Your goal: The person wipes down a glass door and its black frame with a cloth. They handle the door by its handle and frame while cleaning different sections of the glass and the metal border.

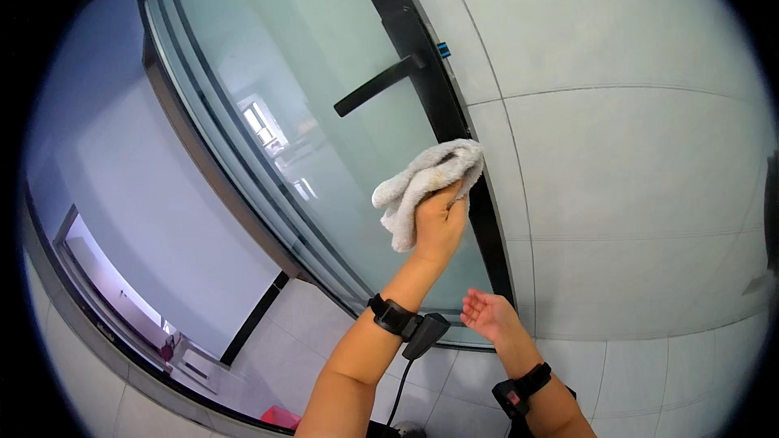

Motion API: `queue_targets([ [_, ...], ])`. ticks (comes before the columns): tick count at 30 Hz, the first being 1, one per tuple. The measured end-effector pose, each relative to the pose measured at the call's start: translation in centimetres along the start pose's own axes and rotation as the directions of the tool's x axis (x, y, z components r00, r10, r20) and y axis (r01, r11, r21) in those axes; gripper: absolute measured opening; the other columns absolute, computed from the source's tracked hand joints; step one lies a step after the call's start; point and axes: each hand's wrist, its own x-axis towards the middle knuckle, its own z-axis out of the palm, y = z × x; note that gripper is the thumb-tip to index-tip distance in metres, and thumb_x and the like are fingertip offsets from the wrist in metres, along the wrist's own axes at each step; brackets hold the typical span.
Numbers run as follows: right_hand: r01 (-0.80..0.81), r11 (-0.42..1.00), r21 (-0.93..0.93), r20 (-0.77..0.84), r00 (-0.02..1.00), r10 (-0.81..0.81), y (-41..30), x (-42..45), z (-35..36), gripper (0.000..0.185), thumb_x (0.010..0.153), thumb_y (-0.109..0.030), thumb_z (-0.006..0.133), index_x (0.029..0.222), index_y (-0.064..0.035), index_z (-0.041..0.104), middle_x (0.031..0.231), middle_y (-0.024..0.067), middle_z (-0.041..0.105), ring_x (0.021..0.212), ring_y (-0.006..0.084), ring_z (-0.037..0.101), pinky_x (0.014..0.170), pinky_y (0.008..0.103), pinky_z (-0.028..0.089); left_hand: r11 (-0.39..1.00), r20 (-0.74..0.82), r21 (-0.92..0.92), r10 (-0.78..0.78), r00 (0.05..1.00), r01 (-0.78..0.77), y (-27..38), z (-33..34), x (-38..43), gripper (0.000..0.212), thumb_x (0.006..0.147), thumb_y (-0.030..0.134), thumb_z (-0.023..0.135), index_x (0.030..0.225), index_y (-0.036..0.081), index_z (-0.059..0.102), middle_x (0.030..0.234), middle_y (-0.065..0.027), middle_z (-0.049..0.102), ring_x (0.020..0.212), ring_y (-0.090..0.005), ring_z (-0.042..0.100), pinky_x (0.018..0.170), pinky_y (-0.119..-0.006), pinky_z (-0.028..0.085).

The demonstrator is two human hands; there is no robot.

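Note:
My left hand (pixel 439 222) grips a folded, light grey fluffy cloth (pixel 414 188) and holds it against the black frame (pixel 487 228) of a glass door, below the black lever handle (pixel 377 86). Part of the cloth overlaps the frosted glass panel (pixel 304 42). My right hand (pixel 490 315) is lower and to the right, near the bottom of the door frame. It holds nothing; its palm is turned up and its fingers are loosely curled and apart. Both wrists wear black strapped devices, and a cable runs down from the left one.
A small black and blue piece (pixel 443 50) sits at the frame's edge beside the tiled wall (pixel 608 164). At left are more glass panel edges, a brown post (pixel 201 152) and a white wall (pixel 164 194). A pink object (pixel 280 417) lies on the tiled floor (pixel 304 322).

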Motion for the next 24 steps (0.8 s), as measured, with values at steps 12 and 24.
queue_targets([
  [12,-0.024,1.000,0.002,-0.004,1.000,0.024,0.4,0.5,-0.9,0.015,0.078,-0.011,0.047,0.089,-0.0018,0.052,0.079,0.0104,0.054,0.072,0.0201,0.050,0.070,0.0352,0.042,0.970,-0.107,0.153,0.205,0.973,-0.187,2.1,-2.0,7.9,0.023,0.078,0.009,0.050,0.099,0.002,0.056,0.091,-0.0169,0.057,0.086,-0.0304,0.054,0.078,-0.034,0.041],
  [24,-0.025,1.000,-0.014,-0.005,1.000,0.025,0.5,0.8,-0.7,0.014,0.079,-0.012,0.047,0.088,-0.0027,0.052,0.080,0.0100,0.054,0.073,0.0202,0.050,0.072,0.0360,0.041,0.842,-0.013,0.454,0.332,0.943,-0.291,1.6,-6.2,4.7,0.020,0.075,0.007,0.055,0.094,0.005,0.058,0.090,-0.0140,0.057,0.086,-0.0303,0.053,0.078,-0.036,0.042],
])
